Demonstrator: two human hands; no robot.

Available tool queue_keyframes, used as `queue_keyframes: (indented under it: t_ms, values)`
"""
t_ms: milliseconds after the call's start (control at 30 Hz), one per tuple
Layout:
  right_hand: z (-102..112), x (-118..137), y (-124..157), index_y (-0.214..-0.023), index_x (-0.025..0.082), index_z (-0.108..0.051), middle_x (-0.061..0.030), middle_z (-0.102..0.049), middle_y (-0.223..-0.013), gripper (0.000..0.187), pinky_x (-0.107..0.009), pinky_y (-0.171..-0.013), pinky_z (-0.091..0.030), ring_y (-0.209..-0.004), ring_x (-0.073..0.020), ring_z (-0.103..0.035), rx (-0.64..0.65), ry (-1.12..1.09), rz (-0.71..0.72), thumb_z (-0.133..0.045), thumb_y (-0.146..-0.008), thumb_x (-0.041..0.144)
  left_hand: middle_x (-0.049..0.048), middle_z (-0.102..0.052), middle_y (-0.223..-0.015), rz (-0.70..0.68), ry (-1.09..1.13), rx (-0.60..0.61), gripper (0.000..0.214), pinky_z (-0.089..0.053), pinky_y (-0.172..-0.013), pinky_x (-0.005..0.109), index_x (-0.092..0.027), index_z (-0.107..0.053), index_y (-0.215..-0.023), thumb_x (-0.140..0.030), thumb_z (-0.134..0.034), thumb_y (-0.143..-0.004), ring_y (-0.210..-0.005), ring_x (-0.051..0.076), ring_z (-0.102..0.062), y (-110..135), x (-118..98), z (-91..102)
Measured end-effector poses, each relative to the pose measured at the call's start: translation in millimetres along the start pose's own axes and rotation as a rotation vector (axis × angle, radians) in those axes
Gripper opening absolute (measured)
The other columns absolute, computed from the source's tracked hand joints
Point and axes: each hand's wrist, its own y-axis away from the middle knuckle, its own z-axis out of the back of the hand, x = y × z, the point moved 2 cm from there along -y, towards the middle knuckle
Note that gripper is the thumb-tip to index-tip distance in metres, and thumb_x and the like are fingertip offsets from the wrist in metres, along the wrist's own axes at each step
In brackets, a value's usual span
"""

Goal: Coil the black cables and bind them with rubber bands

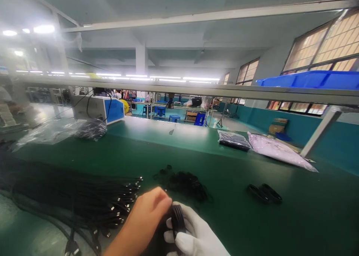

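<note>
A folded bundle of black cable (178, 218) is held in my right hand (193, 229), which wears a white glove, its fingers wrapped round the strands. My left hand (148, 211) is bare and closed, its thumb and fingers pressed together at the bundle's upper end. What those fingers pinch is hidden. Left of my hands lies a large spread of loose black cables (70, 196), many with bright metal plugs pointing right. Just beyond my hands sits a heap of small black loops (187, 185), too blurred to name surely. Two coiled black cable bundles (263, 193) rest on the right.
The green tabletop (224, 226) stretches under everything. Toward the back are a blue-and-white machine (112, 108), clear plastic bags (56, 130), a bagged black item (234, 140) and a pink-white package (280, 149). A shelf rail (196, 87) crosses above, bearing a blue tray (311, 79).
</note>
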Motion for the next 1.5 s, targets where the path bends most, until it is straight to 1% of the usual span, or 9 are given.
queue_keyframes:
  t_ms: [133, 333, 533, 633, 733, 867, 1033, 1333, 1500]
  values:
    - [1.7, 1.2, -2.6, -0.12, 0.018, -0.048, -0.0134, -0.054, -0.119, 0.076, -0.042, -0.081, -0.049, -0.106, -0.0311, -0.055, 0.057, 0.107, 0.064, -0.083, -0.054, 0.031, -0.0054, -0.05, -0.06, 0.132, 0.248, 0.18, 0.009, -0.034, -0.054, 0.022, -0.017, -0.053, -0.07, -0.023, -0.058, -0.065, -0.056, 0.011, -0.043, 10.2, 16.9, -16.4]
    - [1.5, 5.8, -2.3, -0.117, 0.019, -0.053, -0.0092, -0.06, -0.109, 0.066, -0.046, -0.096, -0.042, -0.103, -0.0287, -0.058, 0.072, 0.238, 0.072, -0.077, -0.055, 0.02, -0.0056, -0.046, -0.06, 0.184, 0.47, 0.215, 0.019, -0.028, -0.052, 0.02, -0.016, -0.051, -0.071, -0.027, -0.062, -0.062, -0.056, 0.009, -0.038, 12.2, 33.7, -28.1]
    - [-2.6, 8.1, 0.3, -0.113, 0.017, -0.056, -0.0107, -0.059, -0.105, 0.065, -0.043, -0.078, -0.049, -0.095, -0.0291, -0.058, 0.145, 0.209, 0.006, -0.079, -0.056, 0.037, -0.0014, -0.052, -0.064, 0.111, 0.664, 0.329, 0.031, -0.03, -0.056, 0.021, -0.012, -0.055, -0.079, -0.036, -0.066, -0.064, -0.057, 0.009, -0.042, 12.5, 28.2, -25.5]
    - [-1.1, 6.8, 0.0, -0.111, 0.019, -0.055, -0.0094, -0.058, -0.104, 0.067, -0.042, -0.082, -0.048, -0.099, -0.0291, -0.056, 0.077, 0.226, 0.048, -0.081, -0.053, 0.036, -0.0018, -0.051, -0.065, 0.097, 0.547, 0.314, 0.021, -0.033, -0.059, 0.022, -0.014, -0.053, -0.074, -0.032, -0.06, -0.067, -0.061, 0.012, -0.045, 12.9, 20.7, -23.4]
    - [-0.6, 5.2, 0.4, -0.109, 0.019, -0.054, -0.0099, -0.056, -0.106, 0.064, -0.042, -0.08, -0.049, -0.102, -0.0297, -0.055, 0.044, 0.188, 0.029, -0.08, -0.053, 0.036, -0.0006, -0.054, -0.067, 0.052, 0.12, 0.097, 0.007, -0.037, -0.061, 0.025, -0.018, -0.054, -0.072, -0.026, -0.052, -0.072, -0.065, 0.015, -0.05, 16.2, 14.9, -18.8]
    - [-1.1, 6.0, -1.7, -0.103, 0.017, -0.057, -0.0081, -0.057, -0.1, 0.052, -0.041, -0.081, -0.049, -0.1, -0.028, -0.055, 0.06, 0.203, 0.016, -0.076, -0.055, 0.027, 0.0048, -0.06, -0.094, -0.29, -0.27, -0.234, 0.032, -0.042, -0.071, 0.027, -0.023, -0.06, -0.095, -0.008, -0.044, -0.072, -0.079, 0.018, -0.057, 24.1, 10.3, -19.4]
    - [0.2, 4.3, -8.0, -0.104, 0.017, -0.056, -0.005, -0.06, -0.088, 0.054, -0.046, -0.085, -0.046, -0.093, -0.0292, -0.059, 0.128, 0.211, 0.029, -0.073, -0.053, 0.02, 0.0025, -0.056, -0.071, -0.532, -0.337, -0.297, 0.028, -0.04, -0.061, 0.024, -0.021, -0.064, -0.081, -0.005, -0.041, -0.078, -0.065, 0.016, -0.056, 22.5, 16.5, -26.2]
    - [-9.1, 8.6, -2.8, -0.101, 0.017, -0.06, -0.0043, -0.062, -0.09, 0.05, -0.044, -0.099, -0.039, -0.105, -0.0272, -0.056, 0.025, 0.229, 0.059, -0.067, -0.052, 0.008, 0.001, -0.057, -0.074, -0.368, -0.244, -0.217, 0.03, -0.038, -0.058, 0.022, -0.02, -0.066, -0.078, -0.001, -0.043, -0.072, -0.065, 0.014, -0.057, 11.8, 11.4, -19.7]
    - [-10.5, 10.6, -0.6, -0.107, 0.016, -0.06, -0.0075, -0.062, -0.096, 0.054, -0.034, -0.075, -0.048, -0.084, -0.0217, -0.061, 0.194, 0.049, 0.029, -0.08, -0.061, 0.034, -0.0001, -0.06, -0.076, -0.202, -0.197, -0.133, 0.028, -0.039, -0.063, 0.024, -0.02, -0.065, -0.078, -0.003, -0.047, -0.066, -0.071, 0.016, -0.057, 0.9, 2.2, -10.5]
